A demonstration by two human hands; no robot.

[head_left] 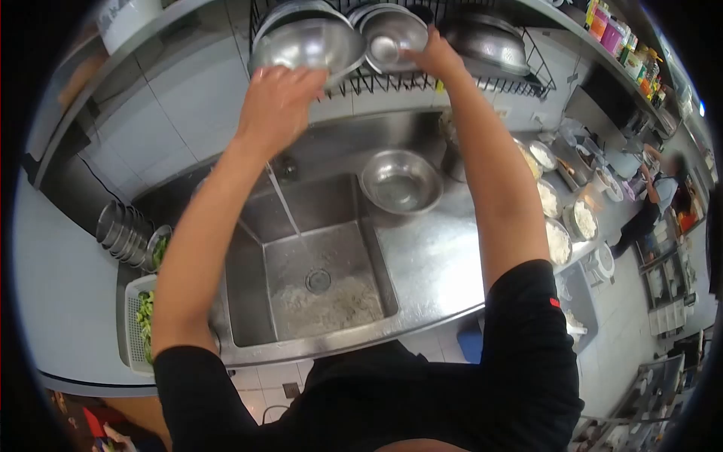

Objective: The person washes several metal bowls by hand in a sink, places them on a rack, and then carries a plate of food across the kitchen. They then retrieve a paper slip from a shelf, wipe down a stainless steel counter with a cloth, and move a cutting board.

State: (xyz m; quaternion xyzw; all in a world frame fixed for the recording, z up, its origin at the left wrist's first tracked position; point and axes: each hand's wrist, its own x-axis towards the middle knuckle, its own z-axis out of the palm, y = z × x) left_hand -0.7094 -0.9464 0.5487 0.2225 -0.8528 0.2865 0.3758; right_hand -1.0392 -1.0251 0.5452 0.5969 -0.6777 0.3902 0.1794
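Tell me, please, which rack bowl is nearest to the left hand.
The large shiny metal bowl, front left at the wire rack; the smaller bowl is by the right hand.

Left hand (280,102) and right hand (434,56) grip metal bowls (307,47) at the wire rack (533,84).

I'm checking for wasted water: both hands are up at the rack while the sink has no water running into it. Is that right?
Not quite: the head view shows water running into the sink. The left hand and right hand are indeed up at the rack.
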